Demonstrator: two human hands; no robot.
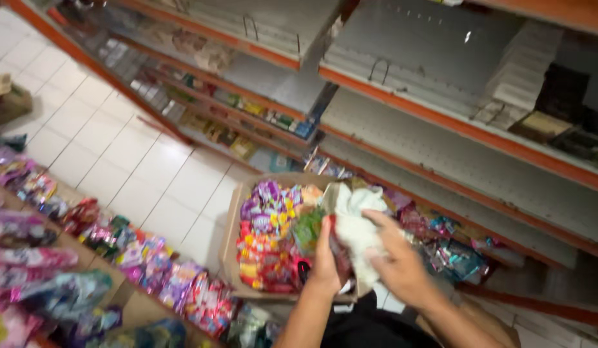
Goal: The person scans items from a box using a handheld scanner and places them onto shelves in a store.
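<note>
My left hand (326, 258) grips a small dark red snack packet (341, 254) at the right side of an open cardboard box (232, 222) on the floor. My right hand (395, 254) is closed on a white cloth (357, 222) and presses it against that packet. The box is filled with several colourful snack packets (270, 235), purple at the top, red and yellow lower down. Both forearms reach in from the bottom of the view.
Orange-edged grey shelves (453, 125) run along the right, mostly bare near me, with small boxes further back. More shiny packets (450, 241) lie on the lowest shelf. A row of packets (144, 264) lines the shelf at left. White floor tiles (138, 154) form the aisle.
</note>
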